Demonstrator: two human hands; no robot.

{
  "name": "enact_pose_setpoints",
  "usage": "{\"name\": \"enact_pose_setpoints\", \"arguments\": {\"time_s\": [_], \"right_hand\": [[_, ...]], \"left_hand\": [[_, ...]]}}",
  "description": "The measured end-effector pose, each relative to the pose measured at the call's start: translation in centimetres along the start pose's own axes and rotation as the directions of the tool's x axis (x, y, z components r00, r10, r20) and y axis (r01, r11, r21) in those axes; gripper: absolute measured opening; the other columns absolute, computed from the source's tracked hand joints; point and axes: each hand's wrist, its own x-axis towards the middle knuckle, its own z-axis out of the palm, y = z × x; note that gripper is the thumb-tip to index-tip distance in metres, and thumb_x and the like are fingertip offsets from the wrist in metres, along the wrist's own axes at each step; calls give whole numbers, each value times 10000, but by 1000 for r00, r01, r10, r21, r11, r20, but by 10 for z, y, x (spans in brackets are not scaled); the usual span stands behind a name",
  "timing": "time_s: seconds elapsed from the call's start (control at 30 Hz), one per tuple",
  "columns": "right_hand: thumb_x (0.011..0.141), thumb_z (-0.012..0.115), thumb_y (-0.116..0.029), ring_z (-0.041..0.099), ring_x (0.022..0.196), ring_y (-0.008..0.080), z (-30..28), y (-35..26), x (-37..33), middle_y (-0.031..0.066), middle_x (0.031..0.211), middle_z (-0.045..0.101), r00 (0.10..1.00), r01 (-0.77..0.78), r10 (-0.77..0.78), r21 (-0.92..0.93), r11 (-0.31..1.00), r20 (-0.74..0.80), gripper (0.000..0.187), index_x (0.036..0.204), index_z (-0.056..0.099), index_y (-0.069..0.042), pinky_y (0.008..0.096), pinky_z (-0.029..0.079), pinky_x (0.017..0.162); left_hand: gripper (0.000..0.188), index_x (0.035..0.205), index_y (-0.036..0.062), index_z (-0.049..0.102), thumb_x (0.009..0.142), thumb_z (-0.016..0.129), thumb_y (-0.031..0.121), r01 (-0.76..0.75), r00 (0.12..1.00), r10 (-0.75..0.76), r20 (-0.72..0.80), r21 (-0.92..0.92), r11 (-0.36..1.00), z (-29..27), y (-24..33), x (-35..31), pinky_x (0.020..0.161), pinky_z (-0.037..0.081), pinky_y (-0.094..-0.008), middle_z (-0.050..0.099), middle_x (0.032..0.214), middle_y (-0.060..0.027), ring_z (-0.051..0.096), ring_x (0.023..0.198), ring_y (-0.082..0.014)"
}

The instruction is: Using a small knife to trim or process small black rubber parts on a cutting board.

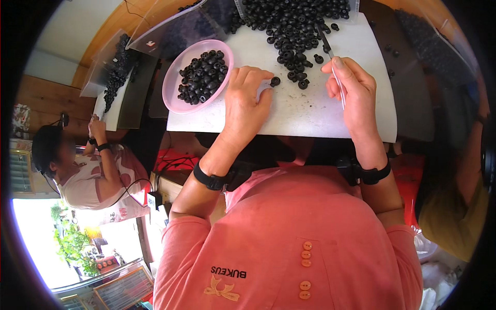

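Between the thumb and forefinger of my left hand is a small round black part with a hole in it. My right hand is closed round a slim metal tool, knife-like, its tip pointing away from me toward the pile. Whether it is a knife or tweezers I cannot tell. A large pile of the same black parts spreads over the white board ahead of my hands. Left of my left hand, a pink bowl holds many more of them.
A clear plastic bin tipped toward me holds black parts at the back. Another clear panel stands behind the bowl. At the left, a person works at a similar board; at the far right, another person's arm shows.
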Motion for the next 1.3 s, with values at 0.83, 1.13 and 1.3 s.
{"name": "enact_pose_setpoints", "arguments": {"time_s": [0.83, 1.13, 1.3], "right_hand": [[950, 694, -280, 463, 506, 116, 19, 14, -11, 29, 594, 532, 915, 378, -398, -506, 776, 74, 287, 832, 626, -27, 285, 390, 489], [931, 705, -260, 507, 492, 152, 21, 12, -11, 47, 592, 562, 884, 443, -452, -515, 733, 118, 260, 800, 628, -49, 301, 397, 479], [937, 698, -278, 496, 466, 161, 19, 14, -9, 50, 554, 535, 910, 384, -406, -534, 753, 82, 274, 804, 634, -48, 307, 395, 473]], "left_hand": [[152, 1016, -69, 688, 921, 665, 48, 532, 845, -413, 339, -611, 586, -5, 14, 16, 615, 496, -298, 685, 864, -110, 606, 683, -158], [153, 1027, -112, 647, 953, 607, 15, 539, 823, -404, 401, -775, 330, 1, 17, 12, 589, 493, -310, 682, 865, -170, 618, 664, -204], [156, 1064, -103, 646, 959, 593, 1, 520, 825, -406, 393, -808, 275, 3, 17, 9, 598, 510, -309, 684, 943, -192, 637, 727, -205]]}}
